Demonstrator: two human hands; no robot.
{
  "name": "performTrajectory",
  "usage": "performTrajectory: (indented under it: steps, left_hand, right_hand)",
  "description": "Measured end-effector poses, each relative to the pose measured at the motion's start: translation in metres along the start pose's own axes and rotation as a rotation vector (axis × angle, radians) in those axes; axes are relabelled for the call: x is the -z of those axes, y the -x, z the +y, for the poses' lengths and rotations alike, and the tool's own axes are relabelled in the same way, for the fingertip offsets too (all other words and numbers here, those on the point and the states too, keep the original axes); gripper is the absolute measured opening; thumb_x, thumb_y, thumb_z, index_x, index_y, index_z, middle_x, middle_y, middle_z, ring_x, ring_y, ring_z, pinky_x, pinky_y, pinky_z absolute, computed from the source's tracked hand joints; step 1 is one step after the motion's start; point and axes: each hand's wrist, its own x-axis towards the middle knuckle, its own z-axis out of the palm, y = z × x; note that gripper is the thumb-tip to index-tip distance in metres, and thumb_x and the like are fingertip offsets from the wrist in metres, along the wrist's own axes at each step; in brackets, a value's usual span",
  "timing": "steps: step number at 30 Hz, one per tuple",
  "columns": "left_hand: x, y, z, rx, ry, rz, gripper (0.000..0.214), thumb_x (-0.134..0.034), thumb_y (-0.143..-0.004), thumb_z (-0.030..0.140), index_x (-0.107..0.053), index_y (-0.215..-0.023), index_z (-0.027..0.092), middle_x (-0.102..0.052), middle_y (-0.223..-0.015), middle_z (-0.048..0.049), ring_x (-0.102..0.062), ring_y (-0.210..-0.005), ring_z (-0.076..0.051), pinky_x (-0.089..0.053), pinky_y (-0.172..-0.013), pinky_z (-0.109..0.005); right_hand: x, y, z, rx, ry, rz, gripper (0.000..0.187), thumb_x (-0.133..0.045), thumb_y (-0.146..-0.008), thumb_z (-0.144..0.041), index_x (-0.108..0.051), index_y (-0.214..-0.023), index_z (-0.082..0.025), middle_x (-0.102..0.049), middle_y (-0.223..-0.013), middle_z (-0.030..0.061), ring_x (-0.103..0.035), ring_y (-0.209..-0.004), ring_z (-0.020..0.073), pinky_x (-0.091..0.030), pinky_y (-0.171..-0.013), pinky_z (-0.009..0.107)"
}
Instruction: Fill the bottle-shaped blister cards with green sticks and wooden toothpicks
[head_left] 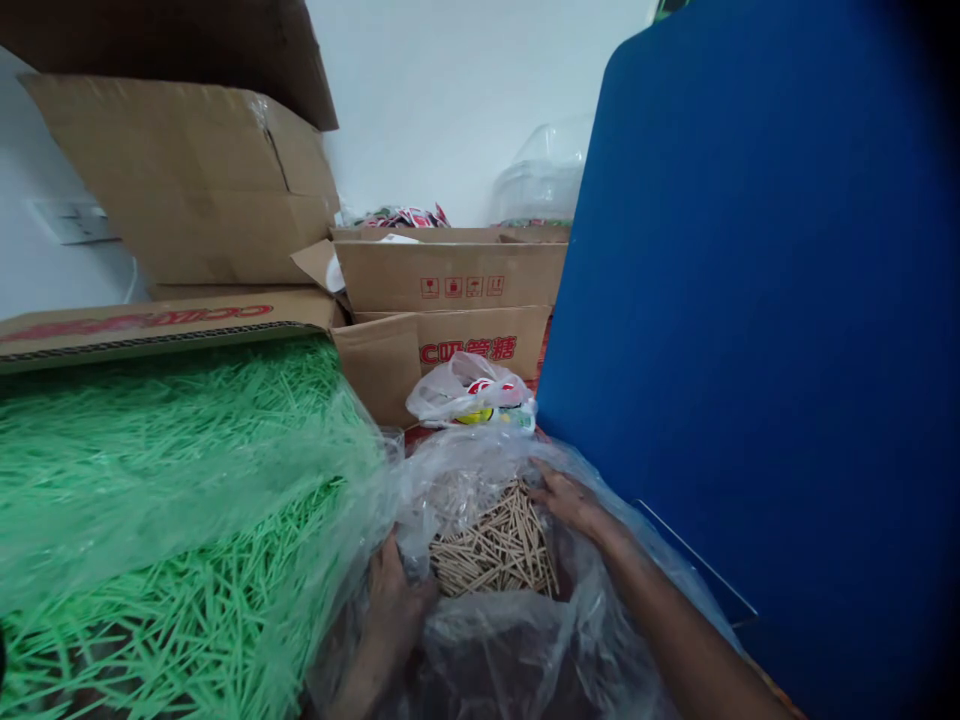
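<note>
A large clear plastic bag [502, 625] lies spread open in front of me, with a heap of thin brown sticks [495, 550] inside. At its left side my left hand [397, 595] is closed on the film, thumb and fingers partly hidden by folds. My right hand [566, 497] reaches in from the right and grips the bag's far right edge, its fingertips close to the sticks. Just beyond the bag rests a small, thin white plastic bag [472, 390] with red and yellow print showing through.
Bright green sticks [247, 590] fill a plastic-lined carton at left. Cardboard boxes [217, 190] are stacked behind it. Another carton [450, 270] with red print stands against the wall. A tall blue board [735, 330] closes off the right side. A clear plastic container [544, 175] sits at the back.
</note>
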Motion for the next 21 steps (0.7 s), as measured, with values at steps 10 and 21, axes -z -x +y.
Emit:
performTrajectory:
  steps: [10,21]
  left_hand:
    - [0.002,-0.001,0.011,-0.093,0.189,-0.188,0.09,-0.058,-0.067,0.033,-0.019,-0.145,0.012,-0.026,-0.154,-0.013,-0.024,-0.141,-0.024,-0.024,-0.113,-0.032]
    - [-0.008,0.016,-0.009,-0.251,0.013,0.041,0.08,-0.054,-0.071,0.021,-0.025,-0.146,0.018,-0.03,-0.151,-0.0139,-0.026,-0.14,-0.031,-0.023,-0.113,-0.046]
  right_hand:
    - [0.018,0.038,-0.031,-0.024,0.289,0.153,0.049,-0.052,-0.082,-0.03,-0.05,-0.131,-0.024,-0.053,-0.131,0.0143,-0.054,-0.112,0.0336,-0.04,-0.091,0.046]
    - [0.025,-0.036,-0.073,0.337,0.299,0.082,0.037,-0.037,-0.092,-0.021,-0.057,-0.123,-0.023,-0.054,-0.134,0.007,-0.044,-0.123,0.0228,-0.029,-0.102,0.035]
